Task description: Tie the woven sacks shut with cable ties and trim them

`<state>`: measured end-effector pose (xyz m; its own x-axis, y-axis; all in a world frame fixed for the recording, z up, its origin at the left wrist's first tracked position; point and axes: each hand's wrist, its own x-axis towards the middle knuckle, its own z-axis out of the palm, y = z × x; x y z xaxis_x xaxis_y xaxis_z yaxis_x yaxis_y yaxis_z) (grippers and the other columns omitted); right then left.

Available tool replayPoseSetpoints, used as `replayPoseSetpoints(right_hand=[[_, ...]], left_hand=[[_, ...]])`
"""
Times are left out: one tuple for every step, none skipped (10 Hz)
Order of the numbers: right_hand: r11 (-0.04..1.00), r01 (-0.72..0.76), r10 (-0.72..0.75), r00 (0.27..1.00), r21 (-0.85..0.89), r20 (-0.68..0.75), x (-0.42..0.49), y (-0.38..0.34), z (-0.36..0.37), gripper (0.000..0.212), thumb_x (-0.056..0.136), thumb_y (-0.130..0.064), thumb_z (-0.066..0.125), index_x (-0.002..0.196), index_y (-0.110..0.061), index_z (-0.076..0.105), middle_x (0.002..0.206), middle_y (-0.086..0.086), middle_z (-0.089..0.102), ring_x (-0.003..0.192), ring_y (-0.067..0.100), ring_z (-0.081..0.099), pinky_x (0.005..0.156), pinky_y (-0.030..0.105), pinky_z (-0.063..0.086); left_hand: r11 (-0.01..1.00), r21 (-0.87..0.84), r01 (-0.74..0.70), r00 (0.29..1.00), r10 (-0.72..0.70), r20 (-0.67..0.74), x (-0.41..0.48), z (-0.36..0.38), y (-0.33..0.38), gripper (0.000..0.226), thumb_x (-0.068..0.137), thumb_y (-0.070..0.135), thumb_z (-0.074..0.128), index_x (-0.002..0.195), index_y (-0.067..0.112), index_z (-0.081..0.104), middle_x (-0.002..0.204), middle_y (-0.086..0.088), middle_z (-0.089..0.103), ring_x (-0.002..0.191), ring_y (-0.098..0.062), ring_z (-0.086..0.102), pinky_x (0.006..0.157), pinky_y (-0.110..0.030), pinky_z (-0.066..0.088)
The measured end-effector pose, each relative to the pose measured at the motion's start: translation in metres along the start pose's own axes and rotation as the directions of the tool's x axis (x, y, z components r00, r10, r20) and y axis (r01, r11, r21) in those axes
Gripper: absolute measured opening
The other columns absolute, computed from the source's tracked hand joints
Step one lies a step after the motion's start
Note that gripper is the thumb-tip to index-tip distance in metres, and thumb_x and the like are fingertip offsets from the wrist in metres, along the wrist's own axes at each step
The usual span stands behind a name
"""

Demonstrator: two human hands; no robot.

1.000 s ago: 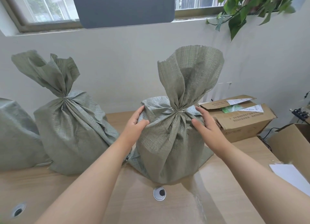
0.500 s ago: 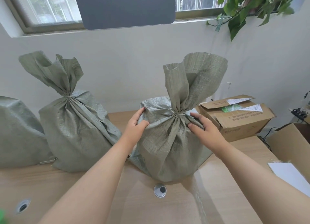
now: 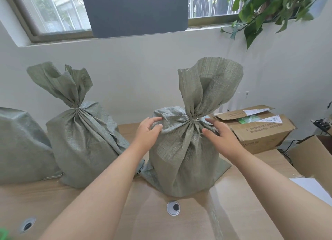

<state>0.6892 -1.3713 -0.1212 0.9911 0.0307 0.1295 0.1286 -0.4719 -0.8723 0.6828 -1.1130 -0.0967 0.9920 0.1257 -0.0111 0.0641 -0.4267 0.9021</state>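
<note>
Between L hand (image 3: 148,132) & R hand (image 3: 221,141) on desk (image 3: 233,212), tied sack (image 3: 183,159) is standing; L hand is gripping its shoulder, R hand is resting open against it.

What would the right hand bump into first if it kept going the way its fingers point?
Probably the grey-green woven sack in the middle, near its tied neck; the right hand looks nearly on it.

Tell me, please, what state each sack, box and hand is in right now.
Front sack: upright, neck cinched shut.
Second sack: upright, neck cinched shut.
Cardboard box: flaps open.
Left hand: grips front sack's shoulder.
Right hand: fingers straight, touching front sack.
</note>
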Motion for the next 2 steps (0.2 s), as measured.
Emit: replayPoseSetpoints(right_hand=[[1.0,0.013,-0.013,1.0,0.0,-0.014,0.0007,-0.0016,0.0005,0.049,0.094,-0.038,0.061,0.141,-0.031,0.05,0.136,-0.004,0.045,0.098,0.0,0.048,0.095,0.022,0.03],[1.0,0.022,-0.022,0.999,-0.004,-0.048,-0.0012,-0.0067,0.0,0.05,0.093,-0.037,0.062,0.141,-0.031,0.05,0.138,-0.004,0.046,0.102,-0.002,0.047,0.098,0.022,0.028]], left_hand=[[0.998,-0.014,-0.063,0.998,0.063,-0.004,0.0008,-0.0007,-0.0004,0.035,0.096,0.031,0.054,0.129,0.041,0.059,0.15,-0.005,0.048,0.144,-0.017,0.037,0.117,-0.044,0.032],[0.999,-0.005,-0.054,0.998,0.053,-0.028,0.0,-0.0015,-0.0027,0.039,0.098,0.03,0.055,0.135,0.037,0.054,0.146,-0.001,0.051,0.137,-0.022,0.045,0.111,-0.041,0.037]])
